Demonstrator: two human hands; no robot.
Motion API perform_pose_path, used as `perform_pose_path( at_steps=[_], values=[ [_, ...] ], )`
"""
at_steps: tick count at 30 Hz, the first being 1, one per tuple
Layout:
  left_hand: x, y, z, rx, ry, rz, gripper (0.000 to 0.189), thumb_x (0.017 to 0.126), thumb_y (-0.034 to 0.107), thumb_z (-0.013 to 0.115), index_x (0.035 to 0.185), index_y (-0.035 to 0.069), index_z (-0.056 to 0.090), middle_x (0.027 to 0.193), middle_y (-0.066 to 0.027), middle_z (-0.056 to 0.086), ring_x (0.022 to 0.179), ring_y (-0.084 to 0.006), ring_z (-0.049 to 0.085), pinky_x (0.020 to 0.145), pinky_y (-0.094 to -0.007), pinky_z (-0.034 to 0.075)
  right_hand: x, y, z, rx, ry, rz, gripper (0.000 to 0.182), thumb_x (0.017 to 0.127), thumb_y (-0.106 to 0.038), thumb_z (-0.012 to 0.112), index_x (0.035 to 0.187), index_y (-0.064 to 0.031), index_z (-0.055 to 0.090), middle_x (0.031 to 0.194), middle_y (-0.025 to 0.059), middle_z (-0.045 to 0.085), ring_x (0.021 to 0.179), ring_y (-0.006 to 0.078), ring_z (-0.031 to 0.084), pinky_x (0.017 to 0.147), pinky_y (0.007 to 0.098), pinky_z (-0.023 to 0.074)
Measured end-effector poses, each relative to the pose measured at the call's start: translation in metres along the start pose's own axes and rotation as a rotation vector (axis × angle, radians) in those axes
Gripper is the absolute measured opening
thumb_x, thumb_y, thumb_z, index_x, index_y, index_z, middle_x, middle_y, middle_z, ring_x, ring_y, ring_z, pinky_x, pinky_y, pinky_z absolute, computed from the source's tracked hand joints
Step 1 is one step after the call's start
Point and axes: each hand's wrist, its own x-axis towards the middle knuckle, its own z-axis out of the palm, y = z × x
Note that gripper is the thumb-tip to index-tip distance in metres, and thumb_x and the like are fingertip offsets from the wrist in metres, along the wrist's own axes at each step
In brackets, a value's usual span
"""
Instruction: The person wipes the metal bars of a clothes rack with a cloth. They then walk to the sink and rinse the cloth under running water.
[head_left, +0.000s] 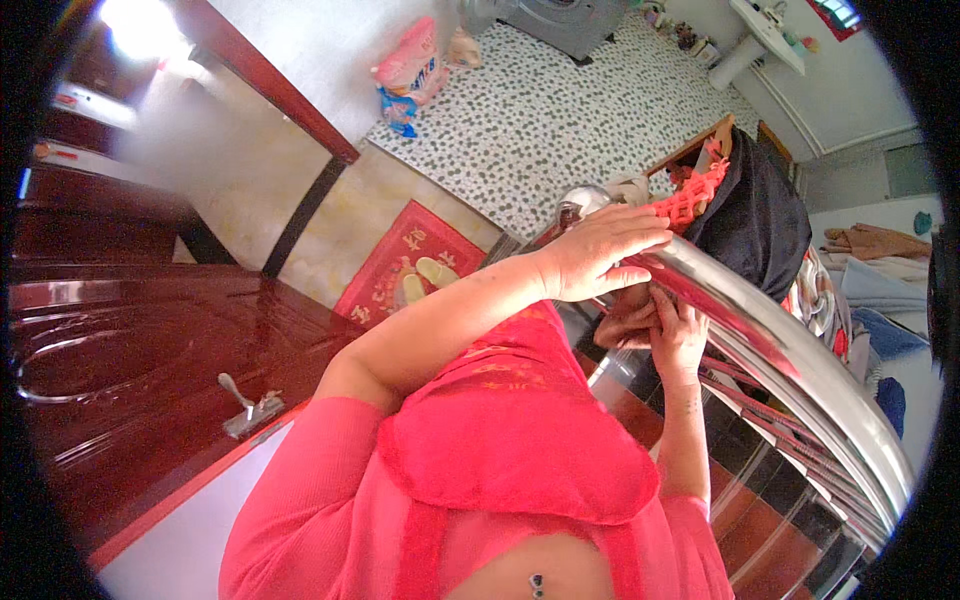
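A shiny metal handrail (780, 330) curves across the right side. My left hand (611, 251) lies over its near end, palm down, with the fingers stretched out and the thumb apart. Just below the rail, my right hand (679, 330) grips a brown cloth (628, 319), partly covered by my left hand and the rail. A rounded metal cap (583, 199) tops the post beyond my left wrist. Red knotted netting (694, 196) and a black cloth (757, 214) hang close past my left fingertips. My red apron (517, 442) fills the lower middle.
A dark red door (150, 360) with a metal handle (251, 412) stands at the left. Slippers (426, 277) lie on a red mat (367, 281). Farther off are plastic bags (411, 71), a grey appliance (559, 22) and a pedestal sink (769, 37). Folded textiles (881, 277) lie beyond the rail.
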Motion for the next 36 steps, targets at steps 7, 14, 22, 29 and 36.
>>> perform_pose_path(
  at_steps=[7, 14, 22, 29, 36],
  values=[
    [-0.089, -0.006, 0.003, 0.142, -0.137, -0.237, 0.024, 0.080, 0.008, 0.060, 0.104, 0.007, 0.057, 0.102, -0.0094, 0.058, 0.101, -0.0323, 0.056, 0.077, -0.0424, 0.050, 0.003, -0.027, -0.005, -0.205, -0.189, 0.262, 0.056, 0.073, -0.013, 0.065, 0.126, -0.0216, 0.053, 0.127, 0.0087, 0.049, 0.120, 0.0346, 0.042, 0.103, 0.0511, 0.0296],
    [-0.081, -0.053, 0.079, 0.296, -0.372, -0.656, 0.053, 0.079, 0.005, 0.055, 0.130, 0.007, 0.040, 0.129, -0.0194, 0.040, 0.094, -0.0392, 0.060, 0.078, -0.0436, 0.053, 0.023, -0.021, 0.026, -0.345, -0.169, 0.066, 0.051, 0.079, -0.016, 0.058, 0.128, -0.0259, 0.050, 0.125, 0.0070, 0.051, 0.117, 0.0316, 0.047, 0.095, 0.0505, 0.0395],
    [-0.109, -0.074, 0.050, 0.002, -0.290, -0.364, 0.008, 0.082, 0.012, 0.054, 0.080, 0.005, 0.053, 0.075, -0.0096, 0.057, 0.071, -0.0253, 0.061, 0.060, -0.0364, 0.049, 0.019, -0.023, 0.037, -0.091, -0.159, 0.082, 0.058, 0.071, -0.021, 0.068, 0.127, -0.0219, 0.052, 0.124, 0.0060, 0.050, 0.116, 0.0324, 0.046, 0.095, 0.0512, 0.0378],
    [-0.181, -0.049, -0.074, -0.240, -0.087, -0.895, 0.017, 0.073, 0.006, 0.058, 0.067, 0.003, 0.043, 0.066, -0.0019, 0.044, 0.061, -0.0098, 0.041, 0.053, -0.0286, 0.035, 0.054, -0.060, 0.104, -0.220, -0.093, -0.004, 0.045, 0.069, -0.021, 0.068, 0.113, -0.0156, 0.057, 0.108, 0.0114, 0.061, 0.102, 0.0315, 0.057, 0.085, 0.0477, 0.0452],
    [-0.226, -0.010, -0.145, -0.932, 0.815, -1.135, 0.010, 0.070, -0.002, 0.050, 0.071, 0.008, 0.048, 0.075, -0.0034, 0.056, 0.072, -0.0145, 0.055, 0.065, -0.0269, 0.046, 0.089, -0.091, 0.052, 0.115, -0.623, 0.258, 0.023, 0.082, -0.026, 0.057, 0.094, -0.0082, 0.065, 0.096, 0.0107, 0.067, 0.088, 0.0322, 0.065, 0.078, 0.0460, 0.0509]
  ],
)
